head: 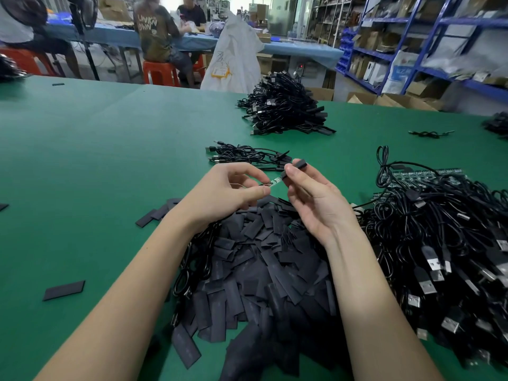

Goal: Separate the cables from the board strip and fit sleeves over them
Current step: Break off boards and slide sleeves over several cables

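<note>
Above sleeve pile (264,259), left hand (220,193), right hand (313,199) pinching sleeve (298,164), shirt lettering (147,24) perhaps "UNKNOWN"

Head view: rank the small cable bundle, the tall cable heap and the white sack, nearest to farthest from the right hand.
1. small cable bundle, just beyond the right hand.
2. tall cable heap, farther back on the table.
3. white sack, past the table's far edge.

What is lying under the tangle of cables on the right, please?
Green board strips poke out from under the cables at the far edge, resting on the table. How far they run beneath is hidden by the cables.
</note>
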Demonstrator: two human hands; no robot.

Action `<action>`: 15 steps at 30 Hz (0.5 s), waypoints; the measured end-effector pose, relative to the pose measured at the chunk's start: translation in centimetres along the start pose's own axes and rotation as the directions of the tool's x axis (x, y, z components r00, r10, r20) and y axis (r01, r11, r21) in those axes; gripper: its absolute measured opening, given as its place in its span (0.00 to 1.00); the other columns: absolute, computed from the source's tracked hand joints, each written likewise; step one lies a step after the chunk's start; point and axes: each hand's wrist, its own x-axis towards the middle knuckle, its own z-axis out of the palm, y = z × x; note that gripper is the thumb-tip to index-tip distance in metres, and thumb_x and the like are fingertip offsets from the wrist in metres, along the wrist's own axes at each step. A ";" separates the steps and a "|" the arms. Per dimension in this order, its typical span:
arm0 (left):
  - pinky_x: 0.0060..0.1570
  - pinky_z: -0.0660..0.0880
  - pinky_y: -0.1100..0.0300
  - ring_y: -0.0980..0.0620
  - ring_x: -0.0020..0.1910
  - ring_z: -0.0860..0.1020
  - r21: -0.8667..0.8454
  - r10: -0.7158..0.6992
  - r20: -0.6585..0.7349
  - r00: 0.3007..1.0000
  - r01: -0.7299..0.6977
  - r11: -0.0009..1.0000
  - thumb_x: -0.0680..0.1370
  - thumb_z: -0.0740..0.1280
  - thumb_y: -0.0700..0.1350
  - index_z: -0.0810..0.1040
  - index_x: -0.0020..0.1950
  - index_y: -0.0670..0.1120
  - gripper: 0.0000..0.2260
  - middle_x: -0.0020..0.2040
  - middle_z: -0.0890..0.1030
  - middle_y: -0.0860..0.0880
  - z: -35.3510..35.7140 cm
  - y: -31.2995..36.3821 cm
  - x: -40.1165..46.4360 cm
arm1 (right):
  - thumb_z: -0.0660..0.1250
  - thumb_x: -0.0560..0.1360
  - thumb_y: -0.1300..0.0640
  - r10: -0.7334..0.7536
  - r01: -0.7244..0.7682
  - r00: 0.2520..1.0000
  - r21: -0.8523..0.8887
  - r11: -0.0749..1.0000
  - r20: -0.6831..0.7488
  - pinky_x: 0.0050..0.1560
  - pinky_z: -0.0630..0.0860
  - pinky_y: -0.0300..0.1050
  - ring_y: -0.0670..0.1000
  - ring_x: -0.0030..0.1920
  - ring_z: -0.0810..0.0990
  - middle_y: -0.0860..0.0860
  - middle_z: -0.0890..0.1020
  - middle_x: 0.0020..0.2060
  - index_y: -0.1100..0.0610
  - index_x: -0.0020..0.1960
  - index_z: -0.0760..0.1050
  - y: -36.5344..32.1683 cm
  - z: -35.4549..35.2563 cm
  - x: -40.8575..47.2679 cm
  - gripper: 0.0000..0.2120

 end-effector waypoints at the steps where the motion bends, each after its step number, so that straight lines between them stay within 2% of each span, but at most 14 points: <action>1: 0.36 0.75 0.66 0.51 0.37 0.78 -0.008 0.000 -0.002 1.000 0.000 1.000 0.76 0.75 0.43 0.84 0.51 0.45 0.05 0.36 0.82 0.51 0.0 0.0 0.0 | 0.78 0.63 0.63 -0.004 0.004 1.000 -0.004 1.000 -0.004 0.41 0.78 0.33 0.45 0.43 0.84 0.50 0.87 0.44 0.54 0.42 0.86 0.0 0.0 0.0 0.08; 4: 0.36 0.75 0.65 0.51 0.37 0.79 -0.039 0.001 -0.001 1.000 -0.001 0.999 0.76 0.75 0.42 0.84 0.51 0.45 0.04 0.37 0.82 0.48 -0.1 -0.1 0.0 | 0.77 0.63 0.63 -0.014 0.014 1.000 -0.015 1.000 0.001 0.42 0.79 0.33 0.45 0.43 0.84 0.50 0.87 0.43 0.55 0.41 0.86 0.0 -0.2 0.0 0.08; 11: 0.34 0.74 0.67 0.54 0.36 0.79 -0.129 -0.032 0.023 0.999 0.035 0.991 0.76 0.74 0.41 0.85 0.51 0.43 0.05 0.36 0.82 0.50 0.0 -0.4 0.3 | 0.78 0.63 0.62 -0.040 0.042 0.998 -0.050 0.998 0.046 0.44 0.79 0.33 0.44 0.46 0.84 0.49 0.87 0.46 0.53 0.41 0.88 0.0 -0.1 0.0 0.09; 15: 0.34 0.74 0.67 0.56 0.35 0.78 -0.181 -0.037 0.038 0.999 0.043 0.983 0.76 0.74 0.40 0.85 0.51 0.44 0.05 0.37 0.82 0.52 -0.2 -0.6 0.3 | 0.78 0.62 0.62 0.063 -0.064 0.996 0.017 0.998 0.061 0.41 0.78 0.33 0.46 0.47 0.84 0.50 0.87 0.47 0.53 0.40 0.88 0.0 -0.1 0.1 0.09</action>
